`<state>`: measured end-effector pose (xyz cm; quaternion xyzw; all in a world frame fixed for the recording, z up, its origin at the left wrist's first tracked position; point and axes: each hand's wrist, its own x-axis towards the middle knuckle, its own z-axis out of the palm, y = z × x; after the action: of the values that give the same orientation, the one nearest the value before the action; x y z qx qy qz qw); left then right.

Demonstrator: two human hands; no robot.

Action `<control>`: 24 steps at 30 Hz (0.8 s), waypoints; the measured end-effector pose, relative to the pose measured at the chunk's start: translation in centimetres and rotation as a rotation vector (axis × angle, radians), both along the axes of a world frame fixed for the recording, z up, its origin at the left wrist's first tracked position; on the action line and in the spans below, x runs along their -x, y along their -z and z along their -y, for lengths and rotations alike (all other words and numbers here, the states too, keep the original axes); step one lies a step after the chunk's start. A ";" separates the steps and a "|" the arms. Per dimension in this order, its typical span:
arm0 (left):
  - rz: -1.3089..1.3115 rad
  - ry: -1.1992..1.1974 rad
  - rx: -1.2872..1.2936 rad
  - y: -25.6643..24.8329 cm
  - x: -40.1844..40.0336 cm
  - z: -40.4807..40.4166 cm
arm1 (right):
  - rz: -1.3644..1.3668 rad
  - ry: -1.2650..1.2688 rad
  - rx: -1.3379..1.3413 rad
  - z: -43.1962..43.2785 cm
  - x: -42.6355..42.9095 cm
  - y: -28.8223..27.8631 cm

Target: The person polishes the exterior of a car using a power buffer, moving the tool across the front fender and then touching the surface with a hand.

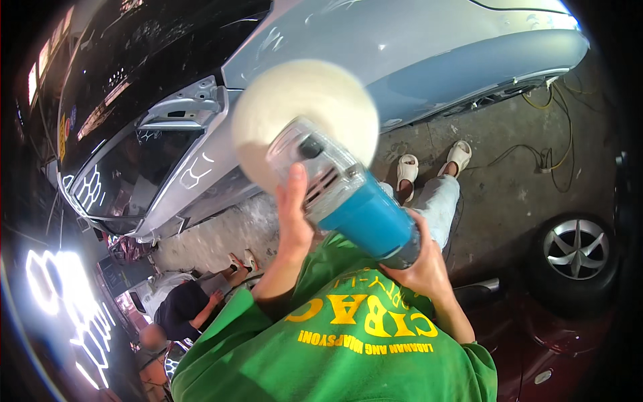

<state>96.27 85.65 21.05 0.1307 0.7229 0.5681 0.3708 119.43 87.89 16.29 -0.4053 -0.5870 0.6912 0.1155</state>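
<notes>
A rotary polisher with a blue body (pixel 371 216) and a clear-plastic-wrapped head is held in front of my green shirt. My left hand (pixel 294 211) grips the polisher's head, its thumb pointing up along the side. Around the rear end of the body, my right hand (pixel 422 259) is closed. The round cream-white polishing pad (pixel 321 90) faces a silver-grey car, and its rim looks blurred. Behind the pad lie the car's front body panel (pixel 402 35) and door (pixel 201 171). I cannot tell whether the pad touches the paint.
Cables (pixel 557 130) trail over the concrete floor (pixel 502 196) at right. A wheel with a silver rim (pixel 576 248) lies near a dark red car (pixel 557 346) on my right. At lower left another person (pixel 183 306) sits near bright hexagonal lamps (pixel 65 286).
</notes>
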 end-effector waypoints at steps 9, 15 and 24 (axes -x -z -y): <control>-0.043 -0.300 -0.096 -0.5 6.1 10.0 | -0.043 -0.377 -0.101 2.1 7.8 1.2; -0.007 -0.174 -0.112 -0.8 6.0 8.7 | -0.012 -0.290 -0.058 2.1 7.0 0.1; -0.031 0.439 -0.170 -0.2 -2.6 -5.2 | -0.075 0.266 -0.011 1.1 -1.4 1.2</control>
<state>98.91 90.84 21.27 0.3241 0.6324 0.5306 0.4621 120.81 86.84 15.10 -0.4526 -0.5271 0.6815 0.2300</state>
